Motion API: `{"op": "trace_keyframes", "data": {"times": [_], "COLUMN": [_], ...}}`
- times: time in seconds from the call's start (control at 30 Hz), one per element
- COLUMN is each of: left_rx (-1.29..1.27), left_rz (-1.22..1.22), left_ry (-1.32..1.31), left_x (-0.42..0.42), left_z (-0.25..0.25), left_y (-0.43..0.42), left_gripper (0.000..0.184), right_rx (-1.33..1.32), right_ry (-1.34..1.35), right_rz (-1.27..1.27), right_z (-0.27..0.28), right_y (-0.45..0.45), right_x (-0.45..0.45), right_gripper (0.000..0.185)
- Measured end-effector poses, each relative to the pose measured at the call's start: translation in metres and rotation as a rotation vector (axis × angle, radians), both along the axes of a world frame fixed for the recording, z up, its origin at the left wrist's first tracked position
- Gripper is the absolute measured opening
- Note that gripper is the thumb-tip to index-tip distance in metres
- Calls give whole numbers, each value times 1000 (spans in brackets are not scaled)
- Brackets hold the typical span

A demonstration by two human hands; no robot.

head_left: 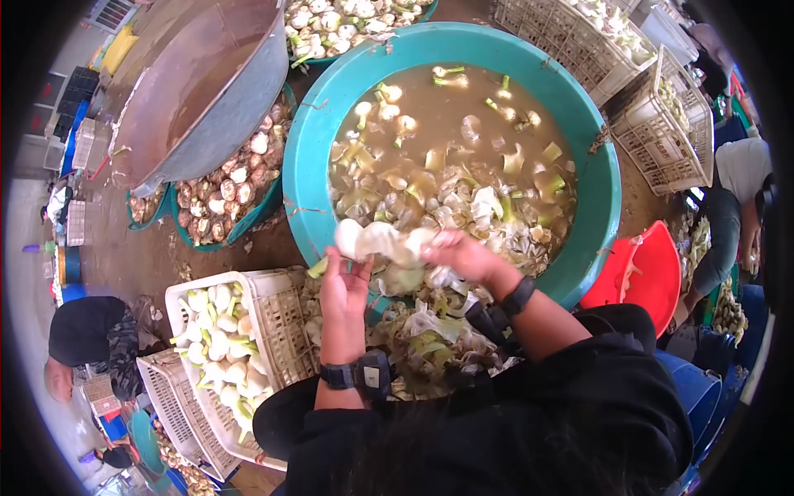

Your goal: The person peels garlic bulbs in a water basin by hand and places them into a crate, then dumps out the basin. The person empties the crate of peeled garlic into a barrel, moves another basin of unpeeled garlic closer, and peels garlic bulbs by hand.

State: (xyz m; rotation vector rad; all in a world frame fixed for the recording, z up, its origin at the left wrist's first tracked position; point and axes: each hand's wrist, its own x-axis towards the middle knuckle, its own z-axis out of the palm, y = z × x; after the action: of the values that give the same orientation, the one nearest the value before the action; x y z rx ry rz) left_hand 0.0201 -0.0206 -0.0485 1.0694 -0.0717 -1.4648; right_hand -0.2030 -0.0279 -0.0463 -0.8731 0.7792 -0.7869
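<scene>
My left hand grips a white garlic bulb with a short green stem, over the near rim of a teal tub. My right hand is closed on a pale strip of garlic skin, which stretches between the two hands; its fingertips are partly hidden by the skin. Muddy water fills the tub, with several garlic bulbs and loose peels floating in it. A heap of peeled skins lies below my hands, against the near side of the tub.
To the left stands a white crate of cleaned bulbs. A large metal basin tilts over a basket of unpeeled bulbs. On the right are a red plastic basin and crates. Other people bend at both sides.
</scene>
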Motion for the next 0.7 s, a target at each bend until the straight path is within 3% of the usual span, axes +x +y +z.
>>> {"op": "trace_keyframes", "data": {"times": [0.07, 0.2, 0.23, 0.3, 0.37, 0.43, 0.53, 0.6, 0.63, 0.7], "left_rx": [231, 264, 264, 344, 383, 323, 268, 291, 294, 345], "left_rz": [172, 168, 172, 111, 169, 144, 138, 232, 231, 200], "left_ry": [156, 164, 161, 200, 94, -155, -241, -301, -308, 30], "left_x": [19, 30, 36, 47, 43, 32, 11, 2, 9, 34], "left_z": [-13, 4, 5, 13, 19, 22, 21, 27, 25, 26], "left_y": [-1, 1, 4, 8, 8, 11, 9, 7, 7, 8], "left_gripper": [44, 41, 41, 33, 27, 25, 22, 23, 23, 25], "right_rx": [-31, 80, 213, -88, -671, -801, -586, -402, -397, -448], "right_ry": [-230, -709, -795, -128, 565, 1102, 876, 399, 394, 941], "right_rz": [-160, -312, -499, -460, 195, -34, 39, -12, -13, 30], "right_z": [0, 10, 9, 24, -25, 16, 33, 7, -7, -24], "right_y": [-9, -32, -35, -28, -39, -14, -12, -20, -23, -31], "right_x": [-13, -36, -34, -29, -16, 44, 88, 103, 95, 65], "right_gripper": [27, 29, 32, 36, 36, 30, 34, 39, 39, 52]}}
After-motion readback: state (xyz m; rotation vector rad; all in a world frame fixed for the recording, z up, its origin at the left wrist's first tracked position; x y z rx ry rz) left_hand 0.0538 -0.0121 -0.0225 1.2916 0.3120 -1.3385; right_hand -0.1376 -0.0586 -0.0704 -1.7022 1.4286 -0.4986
